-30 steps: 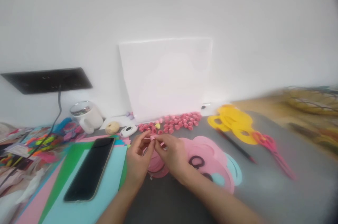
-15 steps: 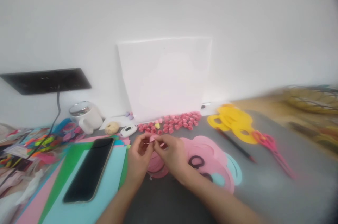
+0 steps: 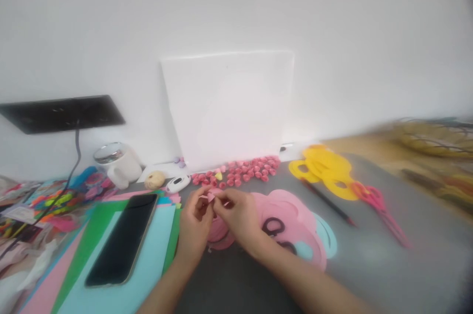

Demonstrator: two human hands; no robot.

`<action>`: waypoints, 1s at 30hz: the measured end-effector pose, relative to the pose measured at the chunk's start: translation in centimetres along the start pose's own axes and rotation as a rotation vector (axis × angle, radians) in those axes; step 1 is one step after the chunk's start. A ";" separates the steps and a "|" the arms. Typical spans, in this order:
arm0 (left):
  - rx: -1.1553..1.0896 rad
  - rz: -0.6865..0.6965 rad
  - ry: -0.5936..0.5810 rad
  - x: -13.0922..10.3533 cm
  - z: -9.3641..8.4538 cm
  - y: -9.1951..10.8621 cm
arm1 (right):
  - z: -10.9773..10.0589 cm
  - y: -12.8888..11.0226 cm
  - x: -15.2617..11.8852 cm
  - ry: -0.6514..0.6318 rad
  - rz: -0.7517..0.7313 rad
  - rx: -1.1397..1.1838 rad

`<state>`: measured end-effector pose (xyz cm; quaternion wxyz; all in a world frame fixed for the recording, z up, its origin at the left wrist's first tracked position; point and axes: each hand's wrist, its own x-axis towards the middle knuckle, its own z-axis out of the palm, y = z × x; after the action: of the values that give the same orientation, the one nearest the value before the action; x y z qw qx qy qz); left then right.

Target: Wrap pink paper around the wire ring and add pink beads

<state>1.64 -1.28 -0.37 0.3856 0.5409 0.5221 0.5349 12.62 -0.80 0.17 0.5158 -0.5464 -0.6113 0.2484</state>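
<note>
Between the fingertips of both hands is a small piece of pink paper [image 3: 211,196], partly covered by the fingers. My left hand [image 3: 195,215] pinches it from the left, and my right hand [image 3: 238,213] grips it from the right. Below and to the right lie cut pink paper shapes [image 3: 266,205], some of them behind my hands. Black-handled scissors [image 3: 274,226] rest on the pink paper, their blades hidden by my right arm. Just beyond my hands sits a cluster of small rolled pink paper roses [image 3: 251,170].
Left of my arms, a phone [image 3: 123,240] lies on coloured paper sheets [image 3: 155,250]. A white mug [image 3: 123,166] stands behind. On the right are yellow paper shapes [image 3: 328,168], a pencil [image 3: 330,203] and pink scissors [image 3: 382,210]. A white board [image 3: 229,107] leans on the wall.
The whole view has shifted slightly, with the table things a little further left. Both hands stay together on the pink paper, which shows slightly differently between the fingertips.
</note>
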 end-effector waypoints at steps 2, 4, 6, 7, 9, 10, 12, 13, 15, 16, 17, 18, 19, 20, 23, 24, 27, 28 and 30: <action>0.010 0.042 0.006 0.0 -0.1 -0.1 | -0.1 0.0 0.1 0.005 -0.001 -0.011; 0.015 0.042 0.020 0.1 -0.2 -0.2 | -0.1 0.0 0.2 0.000 0.003 -0.015; 0.034 0.034 0.039 0.2 -0.4 -0.2 | -0.2 0.2 0.3 -0.017 0.006 -0.021; 0.052 0.036 0.047 0.3 -0.5 -0.3 | -0.2 0.2 0.3 -0.030 0.002 -0.030; 0.099 0.052 0.056 0.3 -0.6 -0.3 | -0.2 0.4 0.4 -0.046 -0.014 -0.069; 0.122 0.066 0.060 0.3 -0.6 -0.4 | -0.2 0.5 0.4 -0.048 -0.022 -0.097; 0.154 0.088 0.065 0.4 -0.7 -0.4 | -0.2 0.7 0.4 -0.040 -0.038 -0.161; 0.161 0.096 0.065 0.4 -0.7 -0.5 | -0.1 0.8 0.4 -0.036 -0.049 -0.189; 0.157 0.105 0.060 0.5 -0.8 -0.6 | -0.1 1.1 0.5 -0.046 -0.084 -0.217; 0.145 0.104 0.057 0.6 -0.8 -0.6 | -0.1 1.2 0.5 -0.063 -0.105 -0.219; 0.126 0.099 0.053 0.7 -0.8 -0.7 | -0.2 1.3 0.6 -0.087 -0.124 -0.215; 0.096 0.091 0.047 0.8 -0.9 -0.7 | -0.3 1.3 0.8 -0.118 -0.141 -0.207; 0.064 0.077 0.040 0.8 -0.9 -0.6 | -0.5 1.3 1.0 -0.147 -0.149 -0.197; 0.035 0.057 0.028 0.8 -0.9 -0.6 | -0.7 1.2 1.3 -0.172 -0.152 -0.189; 0.062 -0.008 -0.028 0.6 -1.0 -0.4 | -2.1 0.5 2.4 -0.216 -0.123 -0.209; 0.111 -0.011 -0.052 0.5 -0.9 -0.4 | -2.8 0.1 2.7 -0.237 -0.115 -0.240; 0.323 0.103 -0.141 0.1 -0.7 -0.5 | -5.6 -1.1 2.5 -0.385 -0.140 -0.406; 0.401 0.166 -0.177 0.0 -0.6 -0.6 | -6.7 -1.2 2.1 -0.444 -0.162 -0.479; 0.539 0.268 -0.257 -0.2 -0.4 -0.8 | -8.6 -0.8 0.7 -0.560 -0.178 -0.633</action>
<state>1.13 -1.41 -1.15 0.2171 0.7505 0.5162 0.3509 20.17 -2.65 4.06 0.1565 -0.5343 -0.8185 0.1417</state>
